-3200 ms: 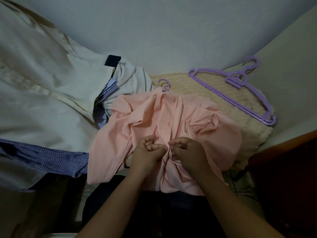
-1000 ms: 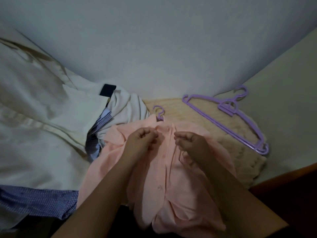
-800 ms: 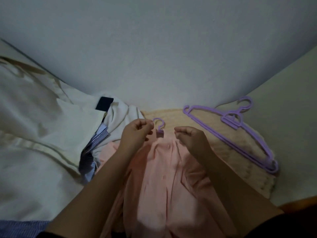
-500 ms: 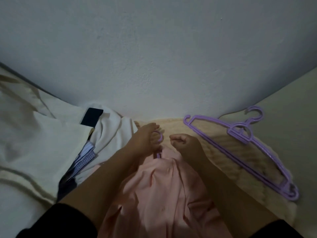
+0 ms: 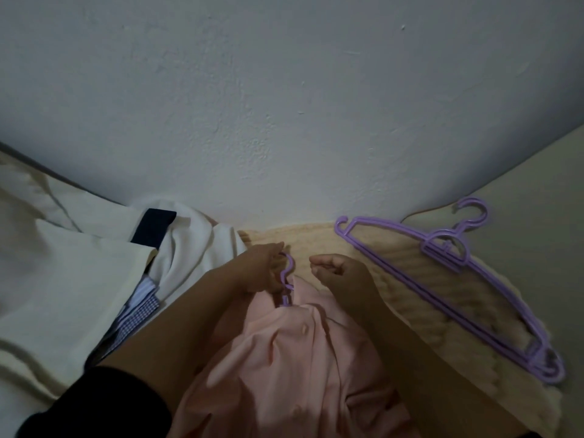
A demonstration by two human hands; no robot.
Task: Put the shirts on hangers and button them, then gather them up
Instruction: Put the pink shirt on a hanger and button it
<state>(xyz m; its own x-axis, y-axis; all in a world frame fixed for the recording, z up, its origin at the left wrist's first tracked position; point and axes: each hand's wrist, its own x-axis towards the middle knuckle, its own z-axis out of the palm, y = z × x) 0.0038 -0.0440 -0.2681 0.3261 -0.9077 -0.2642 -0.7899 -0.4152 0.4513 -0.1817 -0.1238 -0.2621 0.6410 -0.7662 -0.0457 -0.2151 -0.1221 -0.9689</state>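
A pink shirt [image 5: 294, 361] hangs on a purple hanger whose hook [image 5: 288, 273] sticks out above the collar. My left hand [image 5: 262, 271] grips that hook from the left. Just right of it, my right hand [image 5: 339, 275] hovers with fingers curled; nothing shows in it. One button [image 5: 304, 328] shows on the shirt's front placket. The rest of the hanger is hidden inside the shirt.
Spare purple hangers [image 5: 455, 286] lie stacked on a cream knitted blanket [image 5: 395, 298] at the right. A pile of cream and white shirts [image 5: 79, 279] and a blue checked one [image 5: 139, 314] lies at the left. A pale wall [image 5: 284, 105] rises close behind.
Both hands moved from the lower buttons up to the collar. My left hand took hold of the hanger's hook, and my view tilted upward toward the wall.
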